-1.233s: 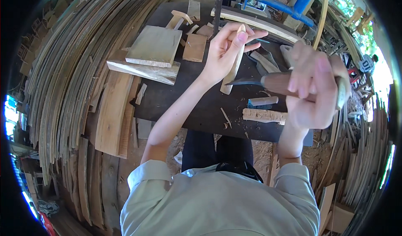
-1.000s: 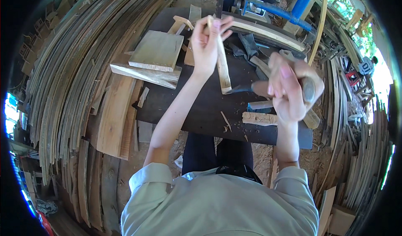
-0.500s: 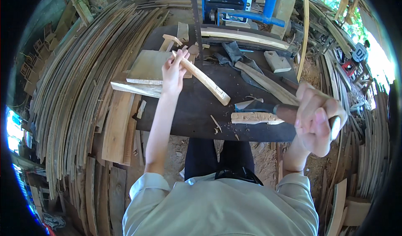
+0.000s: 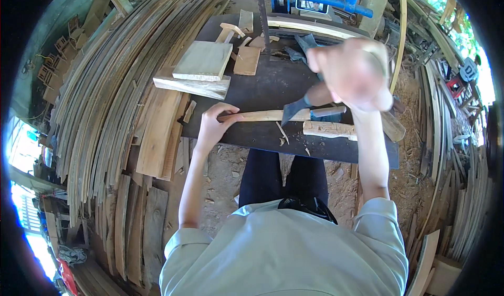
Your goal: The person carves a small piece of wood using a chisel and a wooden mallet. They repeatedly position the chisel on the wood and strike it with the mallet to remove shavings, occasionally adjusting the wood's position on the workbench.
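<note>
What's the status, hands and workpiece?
Left hand pins stick flat on bench. Right hand raised, blurred, gripping hatchet over stick. Offcut lies alongside.

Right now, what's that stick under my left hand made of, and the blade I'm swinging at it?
The stick looks like pale, raw wood: bare grain, no coating, chips lying nearby. The blade looks like dark, dull metal, probably steel, though motion blur leaves the finish unclear. Its handle sits hidden in the right hand.

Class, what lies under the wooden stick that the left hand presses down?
The wooden stick lies flat on the dark workbench top. The left hand covers its left end; the hatchet blade hides another part.
</note>
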Action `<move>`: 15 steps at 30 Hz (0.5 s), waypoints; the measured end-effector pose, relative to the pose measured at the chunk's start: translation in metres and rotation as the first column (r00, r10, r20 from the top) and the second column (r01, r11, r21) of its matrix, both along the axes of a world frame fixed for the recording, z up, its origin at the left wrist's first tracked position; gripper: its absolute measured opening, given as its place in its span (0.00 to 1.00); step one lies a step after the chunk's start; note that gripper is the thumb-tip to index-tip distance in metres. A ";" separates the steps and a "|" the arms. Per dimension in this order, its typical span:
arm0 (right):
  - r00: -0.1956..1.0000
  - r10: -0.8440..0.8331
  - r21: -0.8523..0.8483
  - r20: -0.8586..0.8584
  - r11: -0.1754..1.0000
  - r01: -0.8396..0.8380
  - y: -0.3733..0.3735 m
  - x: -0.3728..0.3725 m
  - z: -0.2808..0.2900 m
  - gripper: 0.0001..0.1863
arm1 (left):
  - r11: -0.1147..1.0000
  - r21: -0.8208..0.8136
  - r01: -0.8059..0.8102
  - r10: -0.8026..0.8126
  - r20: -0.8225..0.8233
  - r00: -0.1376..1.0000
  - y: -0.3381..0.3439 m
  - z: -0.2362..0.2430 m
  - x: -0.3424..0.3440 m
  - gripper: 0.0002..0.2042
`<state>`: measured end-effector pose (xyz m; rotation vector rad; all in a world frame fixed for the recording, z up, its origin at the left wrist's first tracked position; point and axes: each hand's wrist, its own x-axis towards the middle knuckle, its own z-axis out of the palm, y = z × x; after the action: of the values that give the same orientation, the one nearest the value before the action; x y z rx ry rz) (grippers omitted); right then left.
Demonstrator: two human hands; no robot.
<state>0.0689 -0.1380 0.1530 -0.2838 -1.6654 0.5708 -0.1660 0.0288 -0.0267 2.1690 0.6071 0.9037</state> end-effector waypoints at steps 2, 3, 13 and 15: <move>0.998 0.057 -0.036 -0.026 0.998 -0.058 0.014 -0.006 -0.002 0.17 | 0.989 0.150 0.010 -0.010 -0.001 1.000 -0.001 -0.004 -0.001 0.12; 0.995 0.089 -0.060 -0.044 0.994 -0.092 0.020 -0.008 -0.003 0.18 | 0.974 0.225 0.015 -0.015 -0.003 1.000 -0.001 -0.005 -0.002 0.13; 0.989 0.136 -0.190 -0.059 0.971 -0.145 0.063 -0.012 -0.016 0.20 | 0.924 -0.378 -0.062 0.239 0.441 0.865 0.013 -0.020 -0.023 0.11; 0.991 0.131 -0.183 -0.018 0.974 -0.132 0.069 -0.009 -0.017 0.19 | 0.932 -0.359 -0.057 0.227 0.453 0.862 0.012 -0.021 -0.024 0.13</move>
<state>0.0600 -0.0686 0.1364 -0.3065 -1.6363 0.8272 -0.1896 0.0407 -0.0478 1.5213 0.6173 1.2746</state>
